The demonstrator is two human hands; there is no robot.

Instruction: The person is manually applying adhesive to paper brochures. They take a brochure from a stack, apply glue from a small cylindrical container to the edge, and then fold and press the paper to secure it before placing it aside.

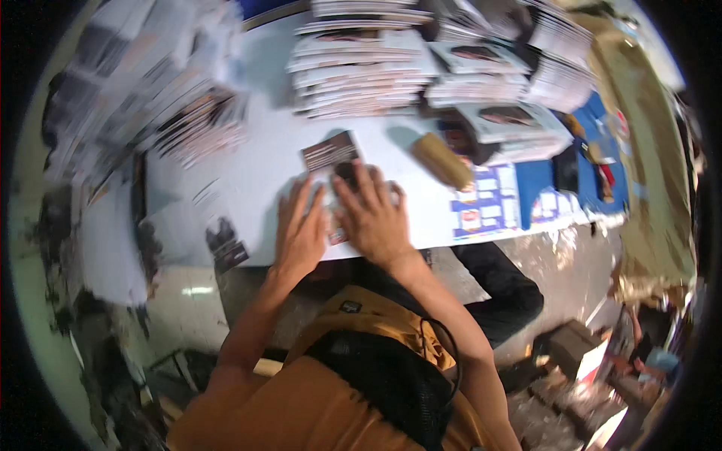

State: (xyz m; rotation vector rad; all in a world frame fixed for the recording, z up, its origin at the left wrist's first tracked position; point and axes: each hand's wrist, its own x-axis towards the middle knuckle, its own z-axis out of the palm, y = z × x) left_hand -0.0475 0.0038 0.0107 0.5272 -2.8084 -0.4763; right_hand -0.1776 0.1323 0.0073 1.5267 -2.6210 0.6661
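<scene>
Both hands lie on a printed paper sheet [329, 152] at the near edge of the white table. Its dark brown far end shows beyond my fingertips, and a small lighter part shows between the hands. My left hand [302, 227] rests at the sheet's left side, fingers stretched forward. Over the right part is my right hand [376, 222], its fingers spread and pointing away from me. Neither hand grips anything that I can see. Much of the sheet is hidden under the hands.
Stacks of folded printed booklets [361, 75] stand at the back. More piles of printed paper [203, 124] lie to the left, near a loose dark leaflet [226, 244]. A tan cylindrical block [442, 161] is on the right, near a blue cloth [538, 192].
</scene>
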